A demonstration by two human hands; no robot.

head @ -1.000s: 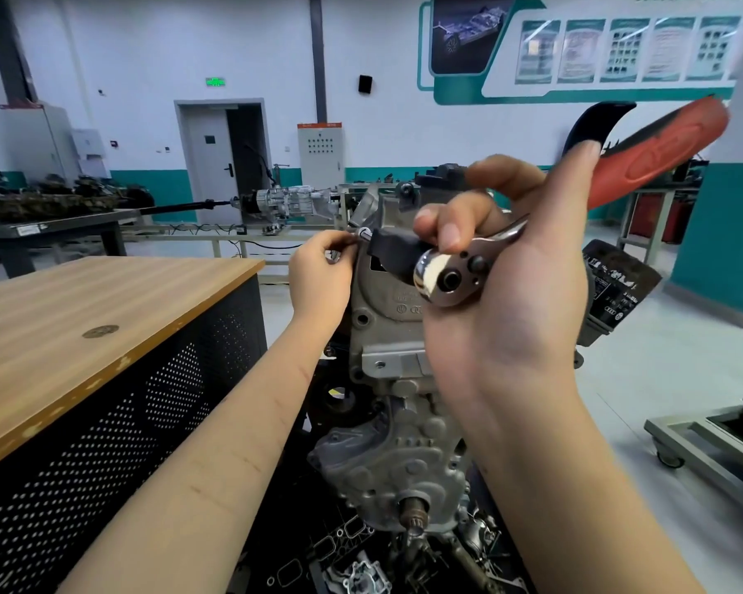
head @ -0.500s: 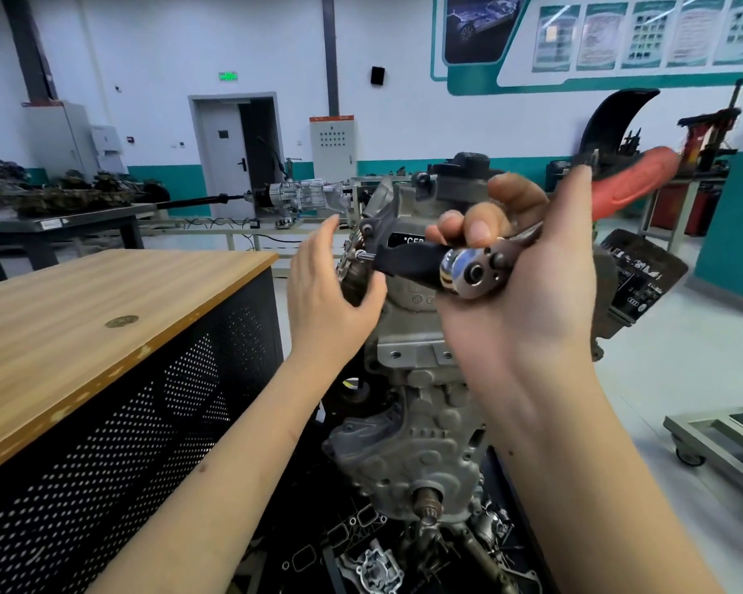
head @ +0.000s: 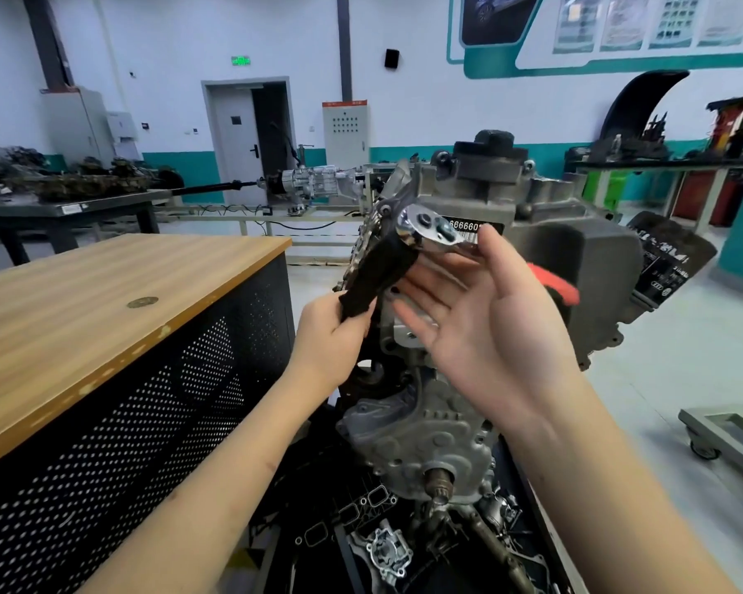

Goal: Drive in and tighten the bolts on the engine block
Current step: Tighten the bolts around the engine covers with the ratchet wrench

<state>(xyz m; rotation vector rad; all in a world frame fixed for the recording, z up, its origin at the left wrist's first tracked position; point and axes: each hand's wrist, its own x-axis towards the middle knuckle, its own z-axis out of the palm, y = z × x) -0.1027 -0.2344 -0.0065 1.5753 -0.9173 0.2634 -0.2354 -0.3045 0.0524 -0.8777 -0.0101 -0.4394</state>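
A workshop hall with white walls and a teal band along the bottom, a grey door at the back and a grey control cabinet (head: 345,132) beside it. On the left stands a wood-topped table with a black perforated metal front (head: 116,289); a small round brass-coloured disc (head: 142,301) lies near the middle of its top. Farther back a dark metal table (head: 67,207) carries greasy engine parts, and a silver gearbox with a long black shaft (head: 314,182) sits on a low frame near the door.

The grey cast-metal engine block (head: 421,439) stands upright just beside the right edge of the wood-topped table, with a threaded shaft stub sticking out low on its front. A black plastic cover (head: 597,267) hangs on its right side. Below it, loose gaskets and a small silver pump housing (head: 387,550) lie in a dark tray.

In front of the block's upper part the person holds a chrome ratchet wrench with a red handle (head: 430,227). A long black socket extension (head: 378,276) runs down and left from the ratchet head. The left hand (head: 331,336) grips the lower end of that black piece, fingers curled round it. The right hand (head: 485,319) is spread, palm up and fingers straight, with the wrench shaft resting across it under the thumb; the red grip shows behind the palm. Whether the socket sits on a bolt I cannot tell.
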